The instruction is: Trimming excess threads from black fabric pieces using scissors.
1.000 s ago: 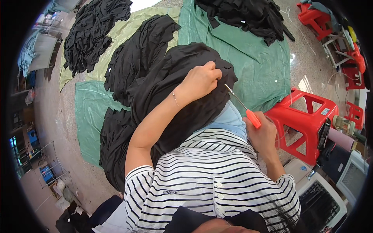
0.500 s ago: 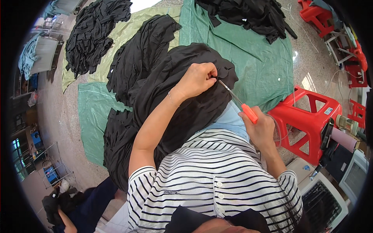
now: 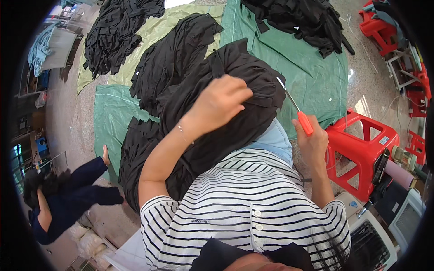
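Left hand (image 3: 221,101): fingers closed in a grip on a fold of the black garment (image 3: 235,99), raised above the lap.
Right hand (image 3: 312,144): fist clamped round the orange handle of a thin metal tool (image 3: 296,108); the tip points up-left, just beside the garment's right edge.
Garment: soft, matte, crumpled knit, draped over the lap, spilling left to the floor.
Surroundings: smooth green tarpaulin (image 3: 312,81) under black cloth piles (image 3: 117,31); speckled stone floor beyond.
Right edge: red plastic stool (image 3: 361,153) near the right forearm.
Left edge: another person (image 3: 68,194) crouches, well apart.
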A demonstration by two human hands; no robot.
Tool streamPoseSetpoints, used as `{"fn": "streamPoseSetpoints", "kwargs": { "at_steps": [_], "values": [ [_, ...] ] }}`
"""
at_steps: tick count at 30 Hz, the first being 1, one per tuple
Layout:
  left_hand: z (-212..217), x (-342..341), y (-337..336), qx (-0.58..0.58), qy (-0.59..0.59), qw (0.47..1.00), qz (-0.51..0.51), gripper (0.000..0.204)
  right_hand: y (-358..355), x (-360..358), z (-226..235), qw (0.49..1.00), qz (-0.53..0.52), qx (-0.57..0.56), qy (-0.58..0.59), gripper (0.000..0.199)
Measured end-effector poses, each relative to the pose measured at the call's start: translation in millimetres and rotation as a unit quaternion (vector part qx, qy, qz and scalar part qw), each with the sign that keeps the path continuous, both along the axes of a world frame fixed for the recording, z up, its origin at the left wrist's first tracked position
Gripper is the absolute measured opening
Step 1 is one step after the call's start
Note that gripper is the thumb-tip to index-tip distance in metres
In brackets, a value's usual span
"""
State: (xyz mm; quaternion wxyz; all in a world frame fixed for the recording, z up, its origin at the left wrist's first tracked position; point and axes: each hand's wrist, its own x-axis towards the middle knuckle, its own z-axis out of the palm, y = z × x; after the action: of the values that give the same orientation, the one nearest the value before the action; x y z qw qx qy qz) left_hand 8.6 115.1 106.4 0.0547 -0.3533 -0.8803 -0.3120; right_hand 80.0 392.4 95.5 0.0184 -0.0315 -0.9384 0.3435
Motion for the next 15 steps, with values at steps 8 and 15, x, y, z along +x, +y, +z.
{"fn": "streamPoseSetpoints", "kwargs": {
  "at_steps": [8, 15],
  "values": [
    [-9.3, -12.7, -2.5, -0.028, -0.128, 0.985, 0.116, 0.021, -13.4, 7.9, 7.1, 0.999, 0.047, -0.015, -0.007, 0.025],
    [-1.9, -68.3, -21.8, 0.043, -0.55, 0.825, 0.125, 0.021, -30.0, 21.2, 31.3, 0.989, 0.145, -0.021, 0.013, 0.021]
  ]
}}
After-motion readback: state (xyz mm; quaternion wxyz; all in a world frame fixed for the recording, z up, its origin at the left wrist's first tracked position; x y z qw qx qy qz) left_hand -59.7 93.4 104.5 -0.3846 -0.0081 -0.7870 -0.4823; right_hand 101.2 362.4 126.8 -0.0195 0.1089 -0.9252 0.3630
